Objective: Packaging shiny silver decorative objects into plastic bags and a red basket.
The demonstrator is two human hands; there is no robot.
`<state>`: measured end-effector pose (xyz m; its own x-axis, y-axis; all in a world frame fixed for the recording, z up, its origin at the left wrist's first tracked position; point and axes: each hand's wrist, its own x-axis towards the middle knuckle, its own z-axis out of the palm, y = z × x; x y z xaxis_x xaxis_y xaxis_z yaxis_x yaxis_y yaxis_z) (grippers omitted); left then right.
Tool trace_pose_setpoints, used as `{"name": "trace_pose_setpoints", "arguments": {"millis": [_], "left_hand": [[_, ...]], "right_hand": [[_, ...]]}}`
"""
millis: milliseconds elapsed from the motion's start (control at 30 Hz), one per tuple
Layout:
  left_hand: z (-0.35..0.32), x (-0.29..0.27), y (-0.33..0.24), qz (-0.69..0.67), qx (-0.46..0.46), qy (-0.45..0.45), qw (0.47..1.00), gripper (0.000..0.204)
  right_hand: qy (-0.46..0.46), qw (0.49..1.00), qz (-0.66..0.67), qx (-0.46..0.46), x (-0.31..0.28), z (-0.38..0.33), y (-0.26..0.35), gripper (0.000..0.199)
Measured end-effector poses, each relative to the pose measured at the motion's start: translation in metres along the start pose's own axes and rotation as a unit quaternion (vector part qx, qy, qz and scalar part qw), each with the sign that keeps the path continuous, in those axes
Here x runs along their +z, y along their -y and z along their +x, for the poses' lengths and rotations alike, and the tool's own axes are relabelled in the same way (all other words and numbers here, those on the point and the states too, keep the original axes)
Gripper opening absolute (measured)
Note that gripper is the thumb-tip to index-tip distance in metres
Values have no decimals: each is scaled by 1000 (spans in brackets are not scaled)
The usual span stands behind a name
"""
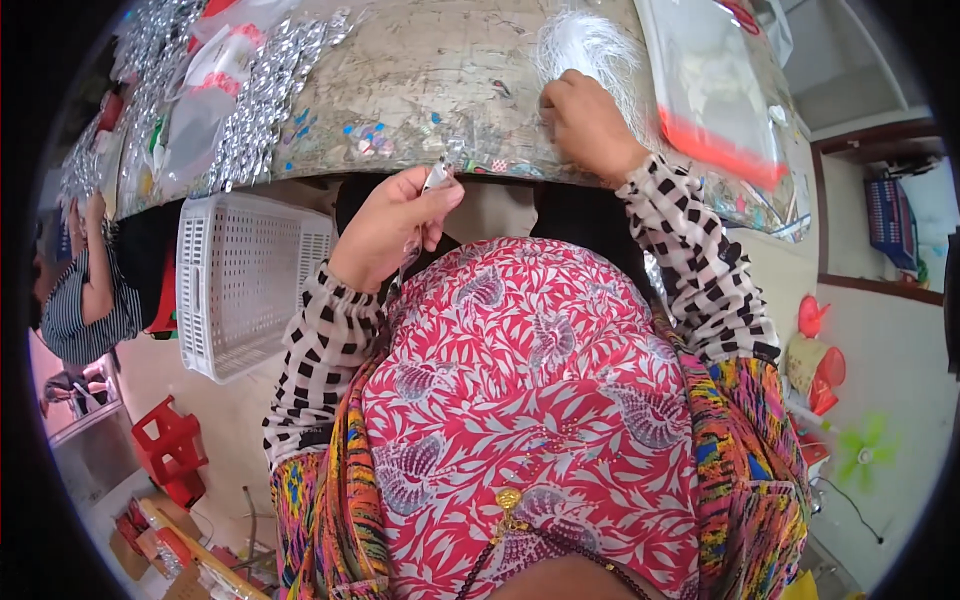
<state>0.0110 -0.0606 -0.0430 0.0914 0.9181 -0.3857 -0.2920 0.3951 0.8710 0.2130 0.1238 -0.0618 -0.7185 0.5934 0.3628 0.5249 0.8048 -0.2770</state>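
My left hand (397, 222) is closed on a small white and silvery piece (437, 177), held between thumb and fingers just off the table's near edge. A shiny clear or silver strip (411, 250) hangs below that hand. Over the table, my right hand (592, 122) has its fingers bent down and drawn together. It is at the near side of a loose bundle of white threads (585, 45), some of which run beside the wrist. The fingertips are partly hidden, and I cannot make out what is between them.
Silver foil strips (262, 95) and clear plastic bags cover the table's left part. A clear, red-edged plastic bag (715, 95) lies at right. Small coloured bits dot the worn tabletop (430, 60). A white basket (250, 280) stands at left, near another person's arm (97, 265).
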Motion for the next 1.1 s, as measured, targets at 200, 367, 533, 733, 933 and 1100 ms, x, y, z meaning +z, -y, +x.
{"name": "trace_pose_setpoints", "arguments": {"millis": [200,367,533,733,933,1100], "left_hand": [[15,19,-38,68,49,-53,995,15],[51,43,-50,23,82,-35,996,13],[79,58,-59,-1,48,-17,999,18],[101,49,-62,-11,29,-24,999,27],[96,31,-67,8,28,-52,998,23],[88,26,-78,45,16,-71,996,19]], "right_hand": [[75,869,429,235,-43,0,13,17],[59,626,707,323,-56,4,26,10],[-46,647,703,292,-46,9,28,8],[-131,671,680,265,-38,20,35,6],[-137,647,683,310,-22,23,21,9],[-217,874,373,224,-2,26,19,21]]}}
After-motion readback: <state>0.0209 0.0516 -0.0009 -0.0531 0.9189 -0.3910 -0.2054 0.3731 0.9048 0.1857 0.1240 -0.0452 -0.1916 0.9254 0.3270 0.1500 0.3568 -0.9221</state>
